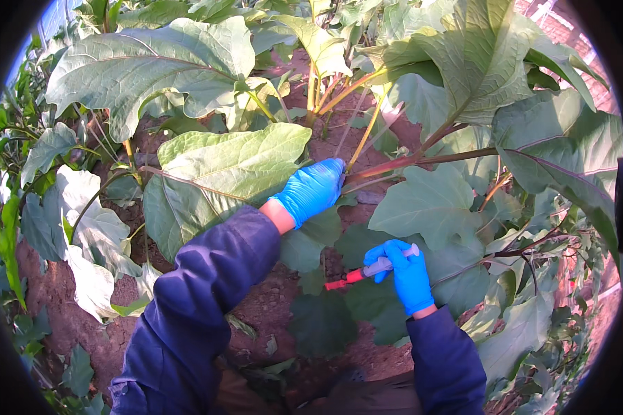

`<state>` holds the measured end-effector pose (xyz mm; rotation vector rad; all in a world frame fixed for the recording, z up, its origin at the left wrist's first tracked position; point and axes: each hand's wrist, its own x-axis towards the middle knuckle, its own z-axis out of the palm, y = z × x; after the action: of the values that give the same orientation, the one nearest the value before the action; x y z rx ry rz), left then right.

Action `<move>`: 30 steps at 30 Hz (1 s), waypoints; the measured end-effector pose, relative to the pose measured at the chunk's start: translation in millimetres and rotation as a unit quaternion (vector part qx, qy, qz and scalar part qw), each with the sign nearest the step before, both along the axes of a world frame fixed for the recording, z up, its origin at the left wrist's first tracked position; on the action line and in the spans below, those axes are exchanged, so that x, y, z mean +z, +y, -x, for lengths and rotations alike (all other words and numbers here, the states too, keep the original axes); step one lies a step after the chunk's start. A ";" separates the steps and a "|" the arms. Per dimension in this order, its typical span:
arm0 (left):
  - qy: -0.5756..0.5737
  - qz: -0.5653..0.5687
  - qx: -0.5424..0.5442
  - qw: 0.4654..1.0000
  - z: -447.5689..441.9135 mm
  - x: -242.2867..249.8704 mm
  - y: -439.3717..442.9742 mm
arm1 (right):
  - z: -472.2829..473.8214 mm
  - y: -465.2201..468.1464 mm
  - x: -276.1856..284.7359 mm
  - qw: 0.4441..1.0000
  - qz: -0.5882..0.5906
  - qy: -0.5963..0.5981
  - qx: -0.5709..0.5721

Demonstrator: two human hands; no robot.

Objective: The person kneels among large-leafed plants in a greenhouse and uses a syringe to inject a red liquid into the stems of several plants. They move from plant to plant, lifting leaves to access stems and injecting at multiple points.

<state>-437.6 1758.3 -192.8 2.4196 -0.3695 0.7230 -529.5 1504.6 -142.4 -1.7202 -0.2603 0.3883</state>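
My left hand [314, 192], in a blue disposable glove, is closed around the stems at the middle of an eggplant plant. Its fingertips are hidden from me. A thick purplish-green stem [384, 166] runs from beside that hand toward the upper right. Lower and to the right, my right hand [404, 272], gloved in the same blue, holds a plastic syringe [376, 267]. The syringe has a clear barrel and a red front end, which points left over dark leaves, apart from the stems. A broad lobed leaf [228, 171] lies beside my left wrist.
Large eggplant leaves [156, 67] crowd in from every side. Brown soil [262, 301] shows between them. Thin support strings [352, 122] rise from near my left hand. Brickwork [566, 31] stands at the upper right, and blue sheeting [54, 21] at the upper left.
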 end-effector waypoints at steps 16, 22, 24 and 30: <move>0.075 -0.238 0.011 0.968 151.7 121.2 57.7 | 0.6 -4.1 -15.1 0.999 -0.024 -0.018 -0.041; 0.103 -0.367 0.133 0.915 181.1 104.5 164.4 | -2.5 1.9 -11.5 0.998 -0.059 0.017 -0.005; 0.076 -0.395 0.202 0.893 170.5 99.0 177.7 | 0.5 5.7 -8.7 0.999 -0.042 0.012 -0.026; 0.126 -0.449 0.299 0.833 88.5 59.9 185.5 | 2.0 2.2 -1.1 0.999 -0.016 -0.002 -0.051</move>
<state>-526.1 1943.9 -132.9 3.5586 0.2634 0.5021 -531.5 1506.7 -143.5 -1.6958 -0.1792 0.3035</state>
